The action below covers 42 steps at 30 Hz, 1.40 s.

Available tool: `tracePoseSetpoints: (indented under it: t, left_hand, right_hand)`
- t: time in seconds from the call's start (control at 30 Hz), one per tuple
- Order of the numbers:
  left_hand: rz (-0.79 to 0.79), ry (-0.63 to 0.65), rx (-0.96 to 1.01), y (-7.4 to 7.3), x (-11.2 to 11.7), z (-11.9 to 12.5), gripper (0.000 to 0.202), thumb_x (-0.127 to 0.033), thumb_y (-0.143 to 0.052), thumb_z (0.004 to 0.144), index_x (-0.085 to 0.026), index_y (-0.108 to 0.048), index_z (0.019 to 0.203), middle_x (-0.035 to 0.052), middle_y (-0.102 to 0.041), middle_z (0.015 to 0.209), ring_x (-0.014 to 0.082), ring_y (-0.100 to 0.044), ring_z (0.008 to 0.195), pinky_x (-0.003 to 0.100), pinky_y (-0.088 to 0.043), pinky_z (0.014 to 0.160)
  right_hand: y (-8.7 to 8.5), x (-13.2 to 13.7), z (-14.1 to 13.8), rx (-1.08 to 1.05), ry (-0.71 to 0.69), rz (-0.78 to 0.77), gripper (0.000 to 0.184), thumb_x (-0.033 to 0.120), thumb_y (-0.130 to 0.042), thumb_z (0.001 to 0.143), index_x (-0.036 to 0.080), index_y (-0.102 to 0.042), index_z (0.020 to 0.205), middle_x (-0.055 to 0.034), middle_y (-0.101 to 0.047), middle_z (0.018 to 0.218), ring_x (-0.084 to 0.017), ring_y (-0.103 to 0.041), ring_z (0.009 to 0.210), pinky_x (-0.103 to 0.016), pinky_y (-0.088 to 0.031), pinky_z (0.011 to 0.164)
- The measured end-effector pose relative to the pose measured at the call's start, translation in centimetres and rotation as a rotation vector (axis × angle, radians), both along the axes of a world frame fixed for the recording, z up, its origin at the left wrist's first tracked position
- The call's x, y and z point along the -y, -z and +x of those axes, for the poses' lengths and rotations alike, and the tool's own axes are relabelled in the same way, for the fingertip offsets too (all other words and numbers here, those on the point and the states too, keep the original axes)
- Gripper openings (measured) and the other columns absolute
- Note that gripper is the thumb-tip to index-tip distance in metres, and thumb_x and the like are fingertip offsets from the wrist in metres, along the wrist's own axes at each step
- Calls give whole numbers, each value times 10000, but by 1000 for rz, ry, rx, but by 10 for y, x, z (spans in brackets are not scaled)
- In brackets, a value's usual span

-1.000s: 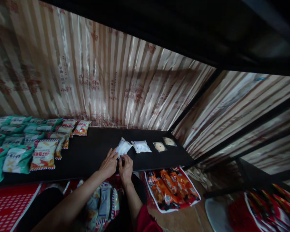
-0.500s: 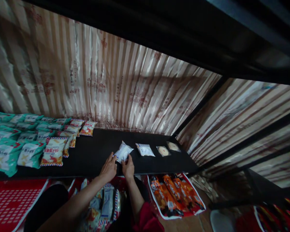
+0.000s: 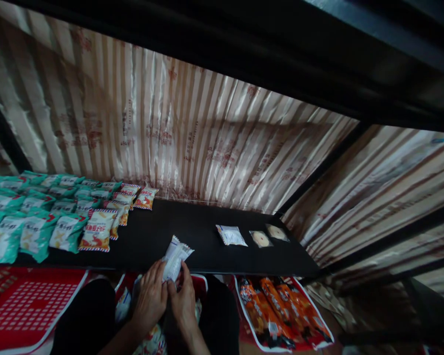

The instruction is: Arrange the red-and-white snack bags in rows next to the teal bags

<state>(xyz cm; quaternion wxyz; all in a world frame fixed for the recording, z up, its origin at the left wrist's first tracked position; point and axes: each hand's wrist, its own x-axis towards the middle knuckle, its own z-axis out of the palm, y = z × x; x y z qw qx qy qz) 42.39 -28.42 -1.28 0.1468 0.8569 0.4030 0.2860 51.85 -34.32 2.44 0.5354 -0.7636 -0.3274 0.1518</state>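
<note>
A small white snack packet (image 3: 175, 262) is held between my two hands at the front edge of the black shelf (image 3: 192, 222), its printed back turned up. My left hand (image 3: 151, 291) grips its left side and my right hand (image 3: 182, 291) its right lower side. Another white packet (image 3: 231, 235) lies flat on the shelf to the right. Beside that lie two clear-wrapped round pale items (image 3: 261, 238). At the left, several white-and-orange snack packets (image 3: 96, 230) stand in a row against many teal snack bags (image 3: 37, 231).
Under the shelf are an orange-packet basket (image 3: 327, 329) at the right and a red basket (image 3: 29, 305) at the left. Below my hands, another red basket (image 3: 202, 282) contains packets. A striped plastic sheet (image 3: 192, 123) hangs behind; a black upper beam (image 3: 207, 54) crosses overhead.
My hands have drawn the white packet back from the middle of the shelf to its front edge, tilting it. The view has shifted slightly left.
</note>
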Motion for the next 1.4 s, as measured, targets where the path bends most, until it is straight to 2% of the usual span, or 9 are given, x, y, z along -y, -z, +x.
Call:
tracePoseSetpoints:
  t: [0.17, 0.27, 0.5, 0.83, 0.93, 1.07, 1.17, 1.27, 1.4]
  left_hand:
    - [44, -32, -14, 0, 11, -18, 671, -136, -391, 780, -156, -269, 1440, 157, -329, 1477, 296, -261, 1378, 490, -360, 1029]
    - [87, -51, -48, -11, 11, -22, 675, -114, -418, 755, -144, -313, 1421, 166, -227, 1519, 315, -144, 1410, 525, -288, 1065]
    - [45, -8, -52, -14, -9, -36, 516, -142, -393, 814, -157, -460, 1326, 136, -465, 1394, 255, -365, 1330, 489, -271, 1098]
    - [-145, 43, 74, -10, -8, -54, 474, -280, -375, 894, -154, -376, 1351, 132, -388, 1440, 231, -311, 1361, 426, -322, 1090]
    - [-207, 50, 135, -16, -6, -60, 467, -334, -378, 901, -151, -390, 1330, 134, -433, 1404, 225, -362, 1331, 413, -342, 1079]
    - [-248, 35, 176, -31, -6, -70, 435, -363, -390, 889, -149, -475, 1258, 123, -583, 1242, 219, -532, 1173, 380, -418, 1013]
    - [-239, 76, 178, -45, -11, -81, 438, -384, -430, 858, -143, -527, 1210, 116, -629, 1174, 220, -590, 1086, 353, -458, 964]
    - [-256, 153, 163, -58, -19, -94, 454, -404, -455, 842, -150, -544, 1208, 109, -633, 1180, 220, -599, 1075, 337, -464, 950]
    - [-314, 242, 176, -72, -30, -110, 454, -413, -492, 831, -153, -568, 1196, 109, -632, 1190, 226, -593, 1085, 324, -445, 957]
  right_hand:
    - [-16, -1, -13, -132, -77, -5, 550, 289, -575, 670, 123, -596, 1193, -145, -630, 1175, -247, -637, 980, -315, -533, 785]
    - [-21, -4, -21, -234, -114, -40, 574, 347, -577, 701, 111, -567, 1224, -146, -634, 1175, -246, -647, 973, -328, -527, 815]
    - [-6, 1, -29, -311, -211, -27, 520, 414, -573, 739, 158, -576, 1192, -111, -683, 1066, -223, -668, 912, -332, -528, 807]
    - [-6, -5, -26, -208, -207, 24, 289, 385, -505, 802, 167, -620, 953, -72, -693, 933, -180, -648, 839, -298, -508, 796]
    - [-13, -3, -25, -103, -155, -16, 302, 350, -499, 811, 145, -594, 1010, -91, -676, 932, -189, -641, 827, -319, -507, 797]
    - [-26, 4, -20, 195, -111, -45, 446, 305, -564, 795, 149, -534, 1212, -136, -580, 1174, -229, -549, 1097, -380, -421, 974]
    - [-33, 6, -13, 299, -183, -37, 609, 329, -614, 782, 171, -437, 1343, -142, -450, 1363, -249, -402, 1279, -412, -342, 1059]
    - [-40, 3, -4, 240, -338, 6, 700, 374, -664, 758, 220, -390, 1383, -114, -429, 1411, -252, -368, 1314, -437, -314, 1083]
    - [-49, 1, 0, 48, -542, 58, 561, 375, -702, 732, 271, -541, 1260, -68, -522, 1338, -245, -392, 1302, -418, -309, 1084]
